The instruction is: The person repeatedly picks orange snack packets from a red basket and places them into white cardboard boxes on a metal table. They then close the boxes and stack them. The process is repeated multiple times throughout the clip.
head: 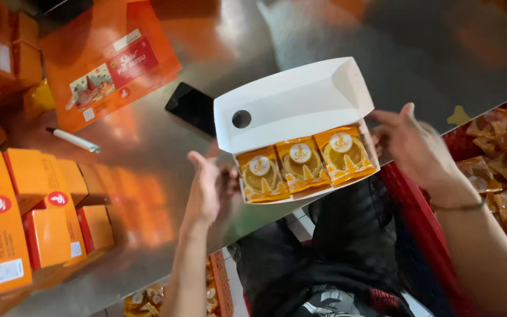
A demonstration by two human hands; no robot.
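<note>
On the steel surface (165,152), left hand (206,188) and right hand (415,144), fingers apart, flank the open box (291,105) holding three packets (301,163).

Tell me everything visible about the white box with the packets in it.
The white box looks like thin cardboard, open, its lid tilted back with a round hole near one corner. Three orange-yellow sealed packets lie side by side inside, filling the visible row. It sits at the metal table's near edge. The left hand and right hand flank its ends; contact is unclear.
</note>
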